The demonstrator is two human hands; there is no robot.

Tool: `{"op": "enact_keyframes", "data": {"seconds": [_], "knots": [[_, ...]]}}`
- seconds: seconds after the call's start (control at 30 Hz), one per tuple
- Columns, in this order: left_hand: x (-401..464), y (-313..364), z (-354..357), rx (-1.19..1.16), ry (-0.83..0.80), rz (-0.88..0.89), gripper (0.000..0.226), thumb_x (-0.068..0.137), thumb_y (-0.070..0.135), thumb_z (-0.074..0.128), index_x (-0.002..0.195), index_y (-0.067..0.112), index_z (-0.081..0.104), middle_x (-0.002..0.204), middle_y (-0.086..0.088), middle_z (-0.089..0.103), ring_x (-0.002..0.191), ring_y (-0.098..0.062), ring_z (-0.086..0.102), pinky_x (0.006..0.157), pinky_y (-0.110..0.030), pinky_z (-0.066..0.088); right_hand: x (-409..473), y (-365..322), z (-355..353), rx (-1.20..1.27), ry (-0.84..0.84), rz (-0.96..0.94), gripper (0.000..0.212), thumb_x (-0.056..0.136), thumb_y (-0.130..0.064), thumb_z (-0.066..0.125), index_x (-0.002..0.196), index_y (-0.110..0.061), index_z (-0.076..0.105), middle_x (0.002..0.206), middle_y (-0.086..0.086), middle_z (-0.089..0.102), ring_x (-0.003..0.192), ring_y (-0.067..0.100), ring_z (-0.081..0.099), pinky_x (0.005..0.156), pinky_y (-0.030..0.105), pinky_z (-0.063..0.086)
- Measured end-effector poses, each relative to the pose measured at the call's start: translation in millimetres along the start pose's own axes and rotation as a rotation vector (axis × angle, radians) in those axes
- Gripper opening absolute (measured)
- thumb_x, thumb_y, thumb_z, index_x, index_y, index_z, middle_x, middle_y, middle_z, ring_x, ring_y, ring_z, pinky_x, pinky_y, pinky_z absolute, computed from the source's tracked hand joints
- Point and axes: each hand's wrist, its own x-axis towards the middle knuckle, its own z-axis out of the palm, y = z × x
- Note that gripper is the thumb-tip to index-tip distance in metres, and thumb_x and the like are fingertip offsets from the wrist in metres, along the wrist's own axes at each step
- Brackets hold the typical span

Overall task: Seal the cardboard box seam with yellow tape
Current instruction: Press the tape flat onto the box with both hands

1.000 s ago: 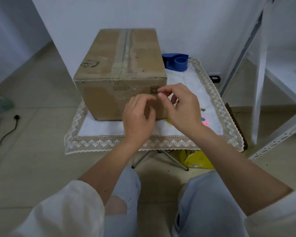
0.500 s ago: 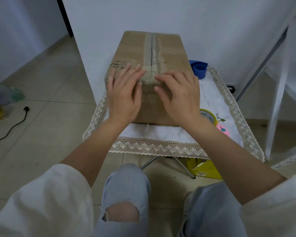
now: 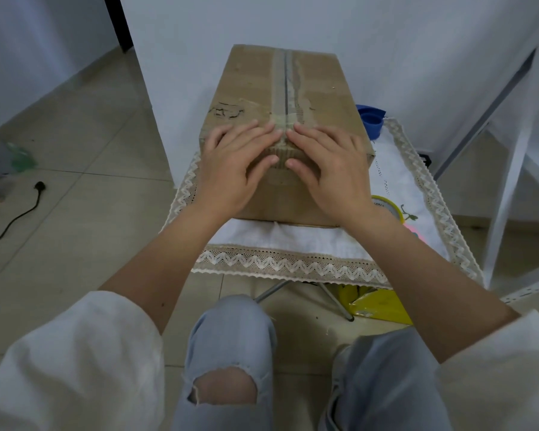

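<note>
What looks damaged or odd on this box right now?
The cardboard box has a torn, scuffed patch on its top left, and the old tape along the centre seam is ragged. No yellow tape on the seam yet.

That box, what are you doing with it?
A person is pressing both hands flat on the near top edge of a cardboard box, left hand and right hand on either side of the middle seam. The box sits on a small table with a lace-edged cloth. The yellow tape roll lies on the cloth beside the right wrist, held by neither hand.
</note>
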Motion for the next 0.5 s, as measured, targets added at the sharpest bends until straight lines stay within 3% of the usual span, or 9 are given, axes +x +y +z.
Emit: {"op": "enact_keyframes", "data": {"seconds": [0.23, 0.5], "knots": [[-3.9, -4.6, -1.5, 0.041, -0.057, 0.043, 0.054, 0.092, 0.051, 0.061, 0.137, 0.023, 0.057, 0.144, 0.006, 0.056, 0.135, -0.016, 0.048, 0.109, -0.031, 0.024, -4.3, 3.8, 4.7, -0.022, -0.002, -0.028, 0.047, 0.092, -0.049, 0.060, 0.130, -0.023, 0.062, 0.135, -0.008, 0.062, 0.118, 0.022, 0.058, 0.096, 0.033, 0.033], [-6.5, -2.7, 1.2, 0.050, -0.052, 0.031, 0.057, 0.089, 0.055, 0.064, 0.136, 0.023, 0.058, 0.143, 0.006, 0.057, 0.134, -0.018, 0.050, 0.108, -0.036, 0.027, -7.5, 5.7, 6.4, -0.048, 0.009, -0.051, 0.054, 0.088, -0.052, 0.064, 0.132, -0.022, 0.060, 0.135, -0.007, 0.061, 0.119, 0.021, 0.058, 0.096, 0.033, 0.033]]}}
